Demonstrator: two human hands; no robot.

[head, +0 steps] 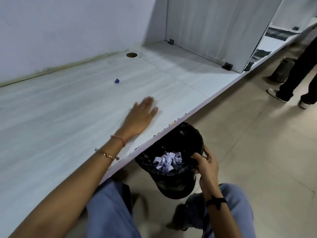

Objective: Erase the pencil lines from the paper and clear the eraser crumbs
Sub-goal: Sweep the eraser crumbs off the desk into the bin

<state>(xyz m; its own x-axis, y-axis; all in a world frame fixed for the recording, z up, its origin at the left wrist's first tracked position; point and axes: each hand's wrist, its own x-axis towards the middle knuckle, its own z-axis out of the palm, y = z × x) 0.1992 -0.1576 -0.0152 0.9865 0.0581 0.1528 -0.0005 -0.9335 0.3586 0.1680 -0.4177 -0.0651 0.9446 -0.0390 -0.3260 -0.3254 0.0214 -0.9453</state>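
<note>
A long pale desk [68,117] runs along a white wall, above a tiled floor [257,143]; the crumpled paper [167,161] lies inside a black bin [197,134], which is tilted just under the desk's front edge; the blue eraser [117,81] sits on the desk well beyond the bin, toward the wall; any crumbs are too small to make out; the left hand [139,117] lies flat on the desk just above the bin, fingers straight, blurred; the right hand [206,164] grips the bin's near rim, fingers curled over it; far past the bin, a person's legs [295,74] stand beside a second bin [281,70].
</note>
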